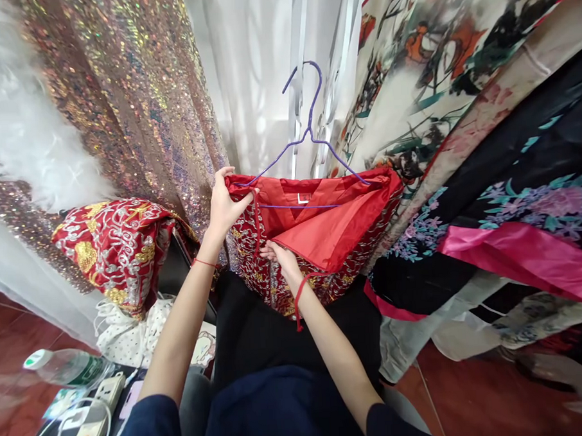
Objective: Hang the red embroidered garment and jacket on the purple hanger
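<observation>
- Fingers of the left hand [227, 206]: closed on the near-left upper edge of the red garment [311, 243], thumb over the inner side, remaining fingers at the outer side.
- Fingers of the right hand [283, 257]: gathered on the edge of the front panel, left of the garment's middle; the panel lies folded open on a diagonal, plain red lining exposed.
- Garment position: center of the scene, in front of the person, on the purple hanger [310, 130]. Hook points up and away; the lower bar crosses the neck opening.
- Label [304, 197]: white and red, inside the collar, at the far side of the opening.
- Red tie [300, 301]: runs from the front panel over the right wrist and hangs down.
- Left side, far: sequined curtain [121, 90] and white fluffy trim [31, 120].
- Left side, nearer: patterned red cloth [119, 251], above a dotted white cloth [132, 331].
- Left side, near: clear bottle [68, 368], lying tilted beside a power strip [91, 432].
- Right side: floral garment [419, 64], and nearer, black garment [502, 196] with a pink band [524, 259].
</observation>
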`<state>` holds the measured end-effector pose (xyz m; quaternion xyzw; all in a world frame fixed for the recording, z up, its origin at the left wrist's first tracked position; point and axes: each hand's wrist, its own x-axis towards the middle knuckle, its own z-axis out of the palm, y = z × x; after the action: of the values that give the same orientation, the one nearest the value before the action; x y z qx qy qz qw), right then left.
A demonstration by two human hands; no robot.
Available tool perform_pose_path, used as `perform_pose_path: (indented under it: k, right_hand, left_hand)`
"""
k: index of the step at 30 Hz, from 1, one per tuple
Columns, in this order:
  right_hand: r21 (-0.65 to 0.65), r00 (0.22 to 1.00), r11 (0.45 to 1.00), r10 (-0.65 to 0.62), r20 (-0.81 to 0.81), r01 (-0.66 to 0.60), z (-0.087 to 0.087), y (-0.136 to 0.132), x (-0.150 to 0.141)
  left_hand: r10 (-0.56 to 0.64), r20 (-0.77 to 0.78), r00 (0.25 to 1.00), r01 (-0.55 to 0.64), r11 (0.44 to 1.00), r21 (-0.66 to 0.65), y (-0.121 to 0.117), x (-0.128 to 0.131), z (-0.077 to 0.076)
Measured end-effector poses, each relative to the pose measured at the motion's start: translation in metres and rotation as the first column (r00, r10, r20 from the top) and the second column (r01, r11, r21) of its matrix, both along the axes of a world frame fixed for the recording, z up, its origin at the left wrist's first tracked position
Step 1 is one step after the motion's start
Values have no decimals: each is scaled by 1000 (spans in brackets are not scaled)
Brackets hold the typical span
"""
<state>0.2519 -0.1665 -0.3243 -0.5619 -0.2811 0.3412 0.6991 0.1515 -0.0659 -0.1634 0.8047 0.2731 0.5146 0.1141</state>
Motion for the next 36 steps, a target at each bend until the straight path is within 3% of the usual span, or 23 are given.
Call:
perform_pose_path:
  k: [2,4,7,8,9,10,11,13,15,21,30,36]
  right_hand:
    - [41,997,999,-18,-78,21,0,2,-6]
    - [71,990,996,-47,-136,57,0,2,-12]
    - [98,979,989,-90,-184,110,-1,2,-19]
    - [105,977,987,-98,-192,119,-2,2,-20]
    - [113,975,986,-101,-196,125,-2,2,-21]
    - [120,975,984,-105,-197,130,-3,1,-21]
    - [128,974,982,-111,-197,138,-3,0,-22]
    - [137,972,977,-136,-194,164,-4,-1,-23]
    - [142,968,971,-166,-191,194,-5,-3,-24]
    - [178,959,957,-190,-209,228,5,-7,-25]
    - [248,961,935,-214,-173,253,56,-12,-42]
    - [295,965,921,-223,-136,255,87,-11,-41]
  left_hand:
    - [28,-5,1000,-27,998,48,2,-3,-5]
    - [125,33,992,-128,985,112,-1,-11,-19]
    - [306,80,949,-311,949,57,-13,-23,-59]
    - [325,13,946,-325,946,-6,-19,-26,-76]
    - [282,-132,950,-292,954,-66,-25,-27,-94]
    - [153,-314,937,-197,974,-113,-31,-26,-110]
    - [77,-386,919,-140,981,-138,-37,-24,-126]
    - [-3,-456,890,-83,982,-168,-45,-15,-149]
    - [0,-457,889,-93,979,-181,-48,-3,-163]
    - [-33,-461,887,-90,966,-242,-50,21,-173]
    - [-16,-506,863,-168,934,-315,-67,20,-191]
    - [46,-527,849,-222,935,-277,-73,22,-187]
